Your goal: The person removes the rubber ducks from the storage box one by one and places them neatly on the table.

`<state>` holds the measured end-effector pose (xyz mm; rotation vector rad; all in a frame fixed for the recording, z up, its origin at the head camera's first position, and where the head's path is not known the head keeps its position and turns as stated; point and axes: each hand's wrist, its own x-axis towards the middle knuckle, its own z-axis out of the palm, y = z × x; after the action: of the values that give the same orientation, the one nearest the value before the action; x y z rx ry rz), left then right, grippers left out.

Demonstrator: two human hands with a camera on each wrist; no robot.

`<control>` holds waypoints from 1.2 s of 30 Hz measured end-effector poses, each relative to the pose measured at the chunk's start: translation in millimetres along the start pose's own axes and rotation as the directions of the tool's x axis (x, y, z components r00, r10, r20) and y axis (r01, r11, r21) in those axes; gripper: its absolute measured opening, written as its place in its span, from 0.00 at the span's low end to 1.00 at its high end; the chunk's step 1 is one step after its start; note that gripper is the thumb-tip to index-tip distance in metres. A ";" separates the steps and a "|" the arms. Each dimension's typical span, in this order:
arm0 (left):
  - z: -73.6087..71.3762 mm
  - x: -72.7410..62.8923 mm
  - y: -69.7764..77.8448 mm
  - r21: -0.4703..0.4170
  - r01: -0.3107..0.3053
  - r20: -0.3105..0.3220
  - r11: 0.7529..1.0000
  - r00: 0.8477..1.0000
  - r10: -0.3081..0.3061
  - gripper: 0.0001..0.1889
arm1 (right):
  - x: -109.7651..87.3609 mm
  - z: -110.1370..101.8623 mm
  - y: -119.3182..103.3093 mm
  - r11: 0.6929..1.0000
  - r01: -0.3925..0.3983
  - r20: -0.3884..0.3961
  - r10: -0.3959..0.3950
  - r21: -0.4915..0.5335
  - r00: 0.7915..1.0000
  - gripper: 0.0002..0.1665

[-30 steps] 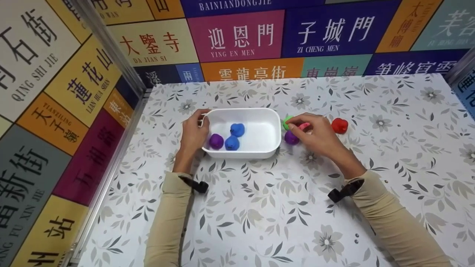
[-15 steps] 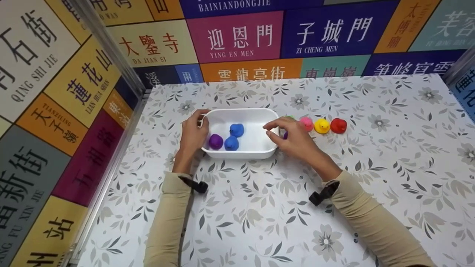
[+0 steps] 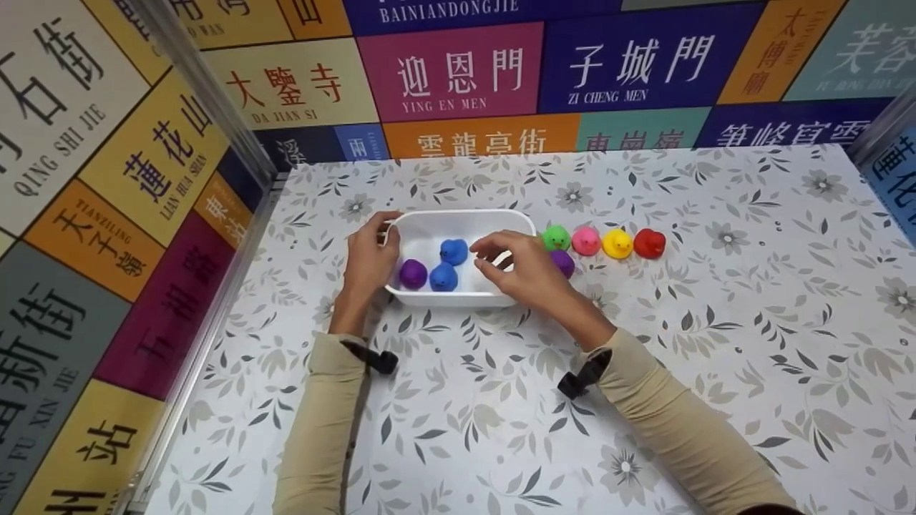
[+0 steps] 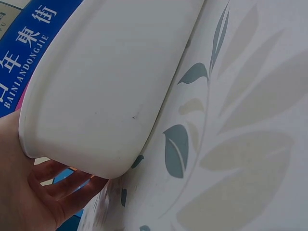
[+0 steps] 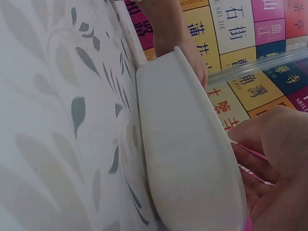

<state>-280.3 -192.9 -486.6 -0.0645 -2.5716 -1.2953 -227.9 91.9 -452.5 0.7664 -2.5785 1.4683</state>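
A white plastic tub [image 3: 458, 299] holds a purple rubber duck [image 3: 413, 274] and two blue ones, an upper blue duck [image 3: 454, 251] and a lower blue duck [image 3: 444, 277]. My left hand [image 3: 371, 257] grips the tub's left end; in the left wrist view, the fingers of that hand [image 4: 33, 192] lie against its outer wall. Over the tub's right half hovers my right hand [image 3: 521, 268], thumb and fingers apart with nothing between them, its fingertips just right of the blue ducks. The right wrist view shows the same hand [image 5: 279, 168] above the tub's rim.
Right of the tub, a green duck [image 3: 556, 238], a pink duck [image 3: 587, 242], a yellow duck [image 3: 617, 244] and a red duck [image 3: 650, 244] stand in a row. Another purple duck [image 3: 562, 264], partly hidden by my right hand, sits below the green one. Printed walls edge the floral tabletop [image 3: 458, 400].
My right hand has moved left from beside the pink duck to over the tub, uncovering the green, pink and yellow ducks. My left hand stays on the tub's end.
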 end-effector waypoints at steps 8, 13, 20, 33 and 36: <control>-0.5 -0.3 1.1 0.004 0.006 0.002 1.000 1.000 -0.006 0.17 | 11.6 19.9 -6.3 0.999 0.004 0.066 -0.007 0.052 0.998 0.16; 0.7 0.4 1.8 0.017 0.012 -0.001 1.000 1.000 -0.012 0.17 | 14.3 24.3 -4.3 0.999 -0.046 0.131 0.044 0.015 0.990 0.18; 0.0 0.9 0.7 0.003 0.011 -0.003 1.000 1.000 -0.011 0.17 | 18.5 28.3 -9.5 0.990 -0.107 0.162 0.121 -0.091 0.979 0.22; 1.0 0.1 -0.3 -0.015 0.014 -0.003 1.000 1.000 -0.014 0.17 | 28.6 41.7 -8.1 0.984 -0.113 0.200 0.141 -0.141 0.970 0.25; 0.1 -0.2 -1.2 -0.015 0.010 -0.007 1.000 1.000 -0.010 0.17 | 29.8 42.3 -7.5 0.984 -0.135 0.224 0.158 -0.114 0.962 0.23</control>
<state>-280.3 -193.5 -487.7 -0.0499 -2.5593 -1.3165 -243.1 42.4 -460.3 0.7931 -2.9154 1.3486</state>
